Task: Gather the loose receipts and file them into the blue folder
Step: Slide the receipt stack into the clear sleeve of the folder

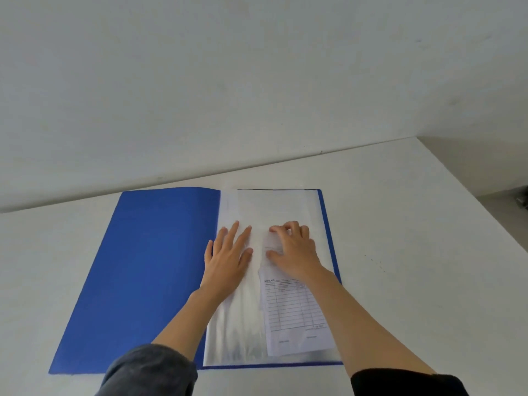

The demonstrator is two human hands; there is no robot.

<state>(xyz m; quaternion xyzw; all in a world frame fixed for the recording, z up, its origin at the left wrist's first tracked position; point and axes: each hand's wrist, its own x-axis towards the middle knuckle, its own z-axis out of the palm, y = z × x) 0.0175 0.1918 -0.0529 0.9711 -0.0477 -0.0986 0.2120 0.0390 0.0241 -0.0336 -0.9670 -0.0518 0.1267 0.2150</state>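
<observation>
blue folder (pixel 148 264), white receipt (pixel 294 312) w/ gridlines, white table (pixel 414 252)

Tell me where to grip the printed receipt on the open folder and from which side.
Grip the receipt by its near, bottom edge, coming from the person's side. The right hand covers its far end, and it lies flat on the clear sleeve, so the near edge is likely freest.

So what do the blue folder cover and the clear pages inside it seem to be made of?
Blue folder cover: probably thin plastic with a matte, even blue surface and no visible grain; stiff card cannot be ruled out.
Clear pages: most likely glossy transparent plastic film, since it shows pale streaky glare and the receipt reads through it.
</observation>
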